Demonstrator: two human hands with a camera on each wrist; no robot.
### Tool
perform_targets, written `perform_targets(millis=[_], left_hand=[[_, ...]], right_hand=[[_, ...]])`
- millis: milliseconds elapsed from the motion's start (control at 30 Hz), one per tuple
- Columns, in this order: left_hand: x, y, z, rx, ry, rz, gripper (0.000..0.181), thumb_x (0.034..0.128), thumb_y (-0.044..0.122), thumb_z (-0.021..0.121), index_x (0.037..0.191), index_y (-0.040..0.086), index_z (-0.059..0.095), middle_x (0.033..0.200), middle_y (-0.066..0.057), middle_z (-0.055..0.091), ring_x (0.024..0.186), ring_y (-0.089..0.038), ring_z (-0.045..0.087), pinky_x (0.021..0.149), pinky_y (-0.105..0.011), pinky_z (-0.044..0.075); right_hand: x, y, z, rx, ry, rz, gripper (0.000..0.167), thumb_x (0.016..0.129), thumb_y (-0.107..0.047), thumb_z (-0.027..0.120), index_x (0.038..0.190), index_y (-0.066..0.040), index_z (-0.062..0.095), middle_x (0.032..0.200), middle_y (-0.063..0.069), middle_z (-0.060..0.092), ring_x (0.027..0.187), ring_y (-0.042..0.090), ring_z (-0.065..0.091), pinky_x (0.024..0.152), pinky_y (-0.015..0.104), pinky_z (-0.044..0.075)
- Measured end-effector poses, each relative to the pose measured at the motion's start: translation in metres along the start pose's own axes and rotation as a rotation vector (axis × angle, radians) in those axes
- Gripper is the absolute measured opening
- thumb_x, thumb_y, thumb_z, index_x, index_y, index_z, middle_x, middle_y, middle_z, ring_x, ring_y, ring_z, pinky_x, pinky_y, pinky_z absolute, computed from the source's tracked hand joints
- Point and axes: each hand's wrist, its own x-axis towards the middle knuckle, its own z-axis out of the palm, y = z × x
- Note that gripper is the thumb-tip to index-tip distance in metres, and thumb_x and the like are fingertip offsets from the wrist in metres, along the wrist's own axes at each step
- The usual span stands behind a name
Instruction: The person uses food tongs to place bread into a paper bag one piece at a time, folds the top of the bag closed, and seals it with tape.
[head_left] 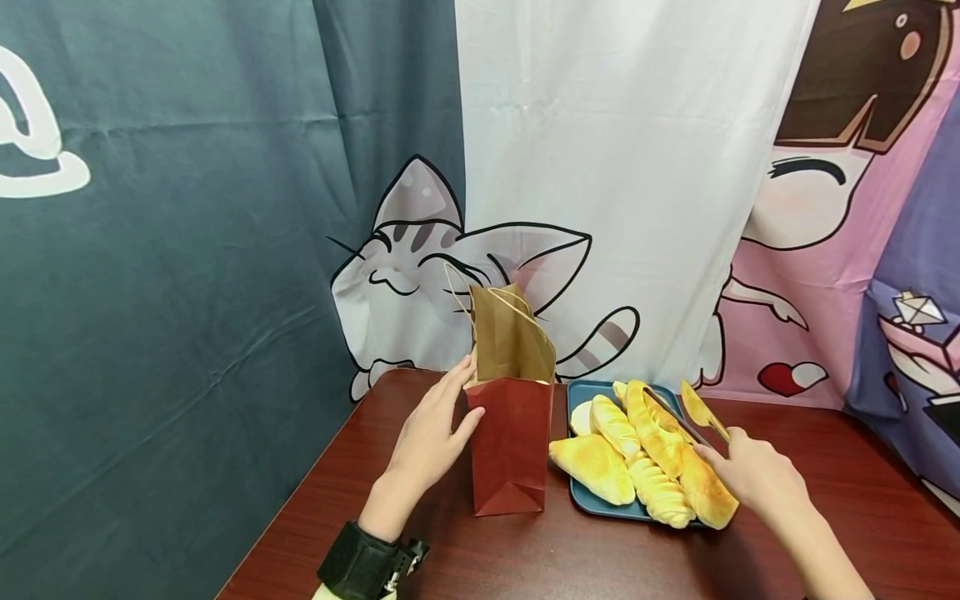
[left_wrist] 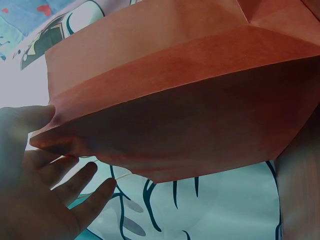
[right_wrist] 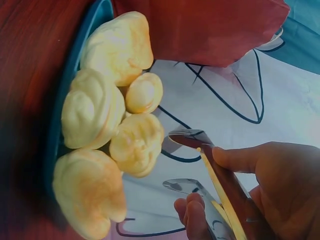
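A tall red paper bag [head_left: 512, 450], brown inside with thin string handles, stands upright with its mouth spread. My left hand [head_left: 429, 429] holds its upper left edge, the thumb on the front and the fingers along the side. In the left wrist view, the bag's edge lies between the thumb and fingers of that hand [left_wrist: 55, 185]. My right hand [head_left: 765, 475] grips metal tongs [right_wrist: 232, 185], whose two arms stand apart with nothing seen between them in the right wrist view. The tongs extend over a blue tray [head_left: 603, 507] piled with several bread pieces [head_left: 596, 467].
Bag and tray stand close together on a dark red-brown wooden table [head_left: 480, 567]. Right behind the table hangs a printed cloth curtain [head_left: 637, 167] with cartoon figures. A triangular bread piece overhangs the tray's left rim, beside the bag.
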Motion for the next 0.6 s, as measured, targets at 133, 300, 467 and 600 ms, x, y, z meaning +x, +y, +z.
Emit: perform_targets(millis=[133,300,467,600], left_hand=[[0.000,0.000,0.000,-0.004,0.002,0.002,0.058,0.0977,0.029,0.064,0.150,0.015,0.045,0.159,0.004,0.040,0.143,-0.022,0.045,0.113,-0.045,0.042],[-0.001,0.000,0.000,-0.005,-0.002,0.000,0.057,0.0979,0.029,0.064,0.150,0.016,0.045,0.159,0.005,0.040,0.143,-0.021,0.045,0.114,-0.045,0.042],[-0.001,0.000,0.000,-0.006,-0.005,0.001,0.057,0.0981,0.029,0.063,0.150,0.015,0.045,0.160,0.005,0.040,0.143,-0.021,0.045,0.114,-0.045,0.042],[0.000,0.000,0.000,-0.008,-0.007,0.003,0.058,0.0982,0.030,0.063,0.151,0.015,0.044,0.160,0.005,0.039,0.143,-0.021,0.045,0.114,-0.045,0.042]], right_hand=[[0.000,0.004,0.005,-0.001,-0.011,-0.005,0.081,0.096,-0.063,0.046,0.120,0.013,0.051,0.103,0.037,0.063,0.086,0.053,0.063,0.060,0.055,0.050],[-0.001,0.004,0.009,0.002,-0.007,-0.008,0.078,0.096,-0.062,0.048,0.119,0.013,0.052,0.103,0.037,0.064,0.086,0.053,0.063,0.061,0.056,0.050],[-0.004,0.001,0.010,-0.018,-0.008,-0.017,0.081,0.096,-0.061,0.048,0.125,0.015,0.049,0.110,0.039,0.062,0.091,0.056,0.062,0.065,0.059,0.051],[-0.006,-0.002,0.012,-0.036,-0.001,-0.025,0.080,0.096,-0.060,0.050,0.124,0.015,0.049,0.109,0.040,0.061,0.089,0.056,0.062,0.065,0.060,0.051]])
